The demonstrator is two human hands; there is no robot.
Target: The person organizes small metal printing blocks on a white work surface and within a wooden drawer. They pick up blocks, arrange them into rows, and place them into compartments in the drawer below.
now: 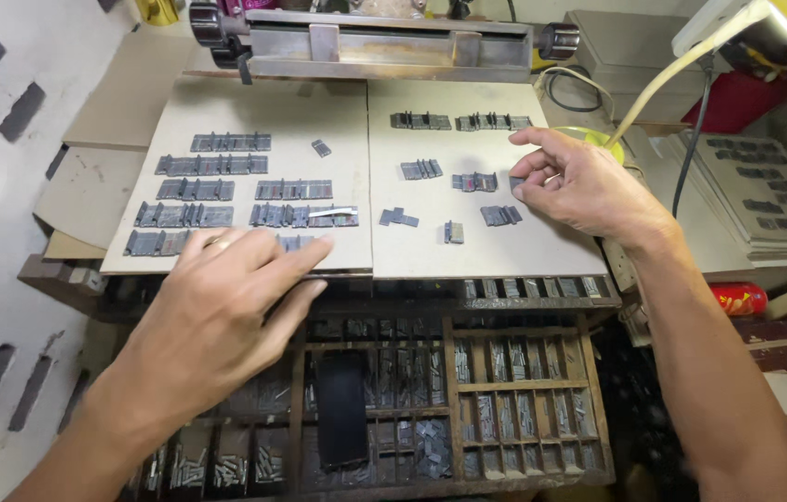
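My left hand lies flat with fingers spread over the near edge of the left cardboard sheet, covering part of the nearest row of grey metal type pieces; it wears a ring. On the right cardboard sheet, my right hand pinches a small grey metal type piece between thumb and fingers. Small groups of type lie just left of that hand. Rows of type fill the left sheet.
A wooden type case with many small compartments of metal type sits below the sheets, a black rectangular object lying in it. A metal machine bar runs along the back. A lamp arm, cables and stacked boards stand at right.
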